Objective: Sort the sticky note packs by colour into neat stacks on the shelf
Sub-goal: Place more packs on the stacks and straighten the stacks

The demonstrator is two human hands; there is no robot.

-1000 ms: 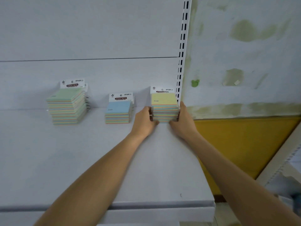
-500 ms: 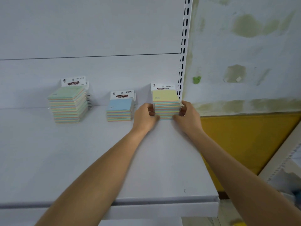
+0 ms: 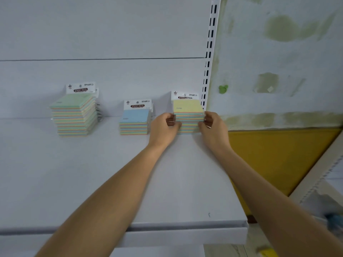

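Shelf: white, front lip nearest.
Left hand: fingers curled, gripped against the left side of the yellow stack.
Right hand: fingers curled, gripped on the stack's right side.
Yellow stack: held between the two hands, stood on the shelf, header card at its back.
Blue stack: set just left of the left hand, untouched.
Green stack: taller, well left of the same hand.
Slotted upright: seen just beyond the right hand.
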